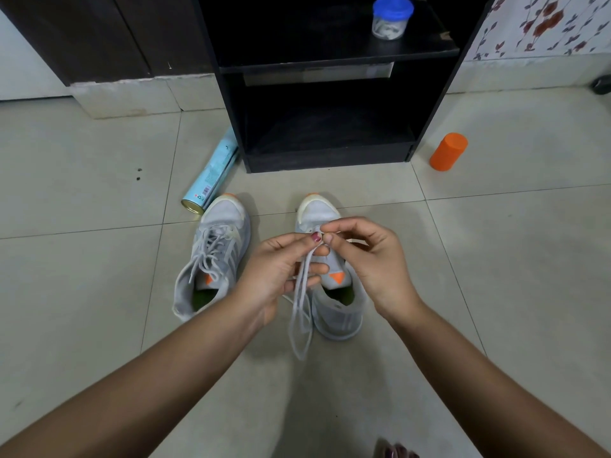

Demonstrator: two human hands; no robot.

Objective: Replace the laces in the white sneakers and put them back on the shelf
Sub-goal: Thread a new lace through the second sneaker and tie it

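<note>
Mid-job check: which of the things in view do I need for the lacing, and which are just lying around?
For the job: laced sneaker; second sneaker; loose lace, pinched by left hand and right hand; black shelf.
Lying about: blue spray can on the floor; orange container; blue-lidded jar on the shelf.

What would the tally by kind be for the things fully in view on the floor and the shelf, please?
Sneakers: 2
Loose lace: 1
Light blue can: 1
Orange container: 1
Blue-lidded jar: 1
Total: 6
</note>
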